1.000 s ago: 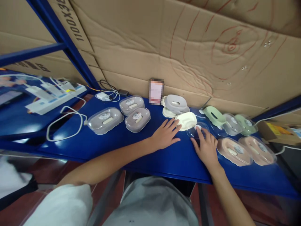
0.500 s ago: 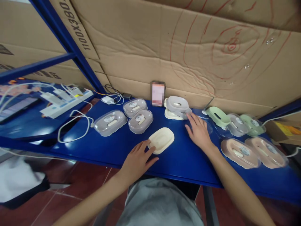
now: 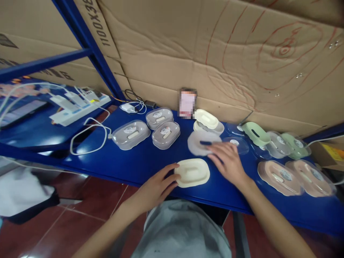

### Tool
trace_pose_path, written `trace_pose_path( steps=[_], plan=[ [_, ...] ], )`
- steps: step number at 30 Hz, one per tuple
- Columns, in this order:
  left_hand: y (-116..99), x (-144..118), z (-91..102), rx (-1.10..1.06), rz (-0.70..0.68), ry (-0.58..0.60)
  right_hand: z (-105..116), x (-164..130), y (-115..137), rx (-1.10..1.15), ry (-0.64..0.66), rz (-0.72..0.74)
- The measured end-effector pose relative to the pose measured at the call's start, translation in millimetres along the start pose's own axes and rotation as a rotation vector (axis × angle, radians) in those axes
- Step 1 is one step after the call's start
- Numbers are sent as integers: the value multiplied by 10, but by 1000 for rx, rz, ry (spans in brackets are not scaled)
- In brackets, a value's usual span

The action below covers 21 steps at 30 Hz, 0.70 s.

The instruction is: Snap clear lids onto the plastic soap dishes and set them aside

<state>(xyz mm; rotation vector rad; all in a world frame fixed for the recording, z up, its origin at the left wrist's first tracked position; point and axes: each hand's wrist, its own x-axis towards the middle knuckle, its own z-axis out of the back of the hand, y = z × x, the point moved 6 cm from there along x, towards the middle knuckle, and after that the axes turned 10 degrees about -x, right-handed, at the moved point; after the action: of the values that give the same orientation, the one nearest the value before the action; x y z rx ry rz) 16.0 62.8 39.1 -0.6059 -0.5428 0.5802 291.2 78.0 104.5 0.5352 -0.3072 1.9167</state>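
A cream oval soap-dish tray (image 3: pixel 192 173) lies near the front edge of the blue table (image 3: pixel 139 163). My left hand (image 3: pixel 157 185) grips its left rim with thumb and fingers. Just behind it lies a grey oval slotted tray (image 3: pixel 198 143), motion-blurred; the fingertips of my right hand (image 3: pixel 228 162) hold its right edge. Behind that sits a small stack of cream parts (image 3: pixel 206 120) against the cardboard wall, with a clear lid (image 3: pixel 235 143) to the right of the grey tray.
Three grey dishes under clear lids (image 3: pixel 130 133) stand at the left, green ones (image 3: pixel 255 133) and two pink ones (image 3: pixel 279 175) at the right. A power strip (image 3: pixel 80 109), white cable (image 3: pixel 88 143) and charger (image 3: pixel 129 107) lie far left. A blue post (image 3: pixel 88 39) rises there.
My left hand has pulled the cream tray toward the front edge. My right hand has drawn the grey tray off the stack at the wall onto the table, uncovering cream parts.
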Motion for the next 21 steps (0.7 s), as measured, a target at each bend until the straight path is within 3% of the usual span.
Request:
trace_pose_path(
  steps=[5,13,17,21],
  plan=[
    [6,22,-65,-3,44,-104,-59,-560,493,82,72,69],
    [-147,72,-143,98,-117,-81,-188,-627,773,126,208,248],
    [-142,71,-170,131,-104,-101,-173,-520,544,132,248,237],
    [-107,64,-142,84,-21,-139,-161,-419,-223,13,173,-20]
  ],
)
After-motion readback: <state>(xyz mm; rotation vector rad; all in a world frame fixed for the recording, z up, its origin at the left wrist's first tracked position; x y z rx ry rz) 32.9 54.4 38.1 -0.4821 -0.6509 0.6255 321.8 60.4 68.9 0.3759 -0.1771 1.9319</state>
